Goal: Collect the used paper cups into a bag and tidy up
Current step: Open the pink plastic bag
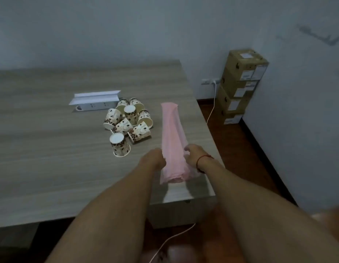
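1. Left hand (155,158) and right hand (192,156) each pinch a side of the pink bag (172,130), low in the middle of the frame
2. Paper cups (129,121) lie in a heap on the table (41,149), just left of the bag

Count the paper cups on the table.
8 paper cups, clustered on the table left of the pink bag: two upside down, nearest and mid-pile; six lying on their sides around them. More may be hidden within the pile.
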